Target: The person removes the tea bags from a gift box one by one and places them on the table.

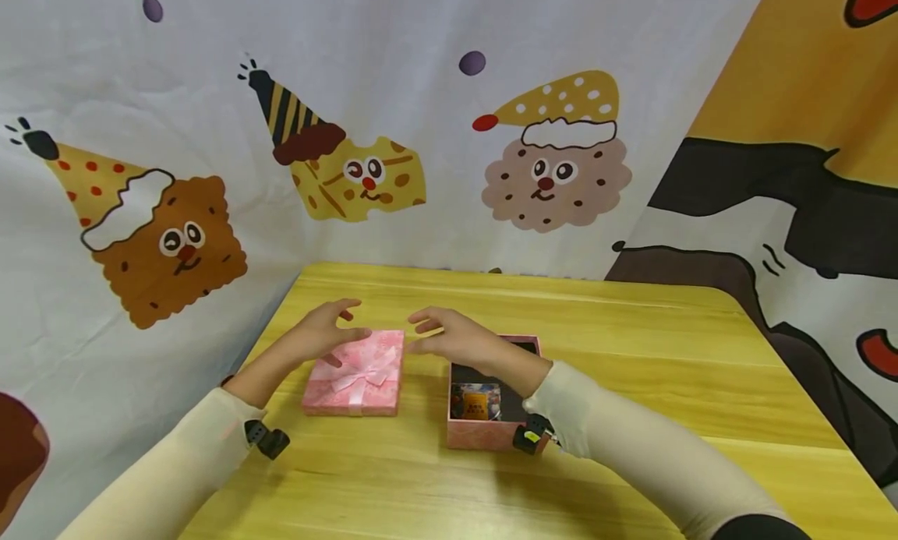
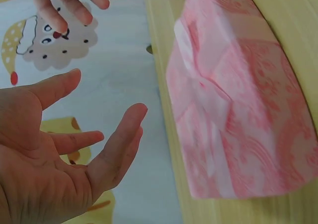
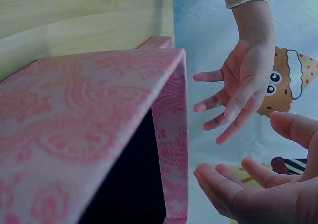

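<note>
A pink patterned box lid (image 1: pixel 386 361) with a pale ribbon bow lies on the table at left. Over its upper left part hovers my left hand (image 1: pixel 324 331), fingers spread and loosely bent, holding nothing. To its right stands the matching pink box base (image 1: pixel 484 434), uncovered, with a dark interior. Inside the base, a small colourful packet (image 1: pixel 476 402) with an orange label sits at the near left. My right hand (image 1: pixel 456 339) hangs in the air over the base's far left side, its fingers pointing left toward the other hand, with nothing between them.
Both things lie on a yellow wood-grain table (image 1: pixel 631 353). Behind it hangs a white cloth (image 1: pixel 435 26) printed with cartoon biscuits and cheese. A small black camera (image 1: pixel 270 440) is strapped to the left wrist, another (image 1: pixel 529 435) to the right.
</note>
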Action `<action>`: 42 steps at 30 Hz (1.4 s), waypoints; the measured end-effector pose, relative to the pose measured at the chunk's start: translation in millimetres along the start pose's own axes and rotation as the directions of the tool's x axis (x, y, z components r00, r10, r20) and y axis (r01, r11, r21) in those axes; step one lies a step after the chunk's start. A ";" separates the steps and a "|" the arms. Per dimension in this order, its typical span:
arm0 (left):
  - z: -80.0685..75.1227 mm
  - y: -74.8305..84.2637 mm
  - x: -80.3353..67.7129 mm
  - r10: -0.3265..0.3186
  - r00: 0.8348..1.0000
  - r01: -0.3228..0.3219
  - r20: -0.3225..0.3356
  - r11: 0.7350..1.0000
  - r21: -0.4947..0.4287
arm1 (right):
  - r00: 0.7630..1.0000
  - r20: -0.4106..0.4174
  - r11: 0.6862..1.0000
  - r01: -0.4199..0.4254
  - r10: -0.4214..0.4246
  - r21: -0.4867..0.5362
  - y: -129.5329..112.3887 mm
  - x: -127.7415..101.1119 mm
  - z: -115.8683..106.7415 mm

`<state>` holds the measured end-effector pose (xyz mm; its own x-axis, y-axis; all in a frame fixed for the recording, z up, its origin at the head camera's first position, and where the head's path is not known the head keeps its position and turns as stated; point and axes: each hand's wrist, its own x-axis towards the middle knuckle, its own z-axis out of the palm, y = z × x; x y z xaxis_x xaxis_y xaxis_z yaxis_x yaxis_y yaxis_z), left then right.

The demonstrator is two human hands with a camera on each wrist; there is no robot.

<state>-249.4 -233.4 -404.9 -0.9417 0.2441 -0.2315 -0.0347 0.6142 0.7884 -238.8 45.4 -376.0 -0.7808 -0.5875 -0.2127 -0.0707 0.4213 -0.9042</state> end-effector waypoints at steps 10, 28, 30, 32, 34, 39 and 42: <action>9.6 23.9 1.6 0.034 0.999 -0.035 0.025 0.999 0.013 | 0.999 -0.046 1.000 0.005 -0.006 -0.027 6.2 -12.7 -13.8; 32.2 57.1 5.3 0.090 0.993 -0.088 0.076 0.995 -0.037 | 0.998 -0.068 1.000 0.012 -0.011 0.022 23.6 -33.5 -33.5; 34.2 60.6 5.4 0.099 0.991 -0.097 0.085 0.995 -0.029 | 0.997 -0.071 1.000 0.006 -0.004 0.017 26.2 -35.8 -35.7; 36.3 63.8 5.8 0.114 0.989 -0.112 0.093 0.993 -0.025 | 0.997 -0.079 1.000 -0.002 0.002 0.007 28.1 -38.7 -38.0; 38.9 67.0 6.2 0.128 0.987 -0.126 0.101 0.992 -0.026 | 0.996 -0.090 1.000 -0.006 0.006 -0.003 30.3 -40.9 -40.2; 48.8 74.3 7.6 0.146 0.982 -0.144 0.121 0.989 -0.028 | 0.994 -0.107 1.000 -0.008 0.006 -0.017 35.4 -45.8 -44.9; 55.5 77.9 9.8 0.159 0.980 -0.160 0.122 0.987 -0.003 | 0.993 -0.117 0.999 -0.014 0.009 -0.040 38.4 -48.8 -47.5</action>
<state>-242.8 -141.5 -377.4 -0.8871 0.4288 -0.1708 0.1158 0.5652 0.8168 -232.9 123.0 -382.7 -0.8488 -0.4985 -0.1758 -0.0849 0.4569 -0.8855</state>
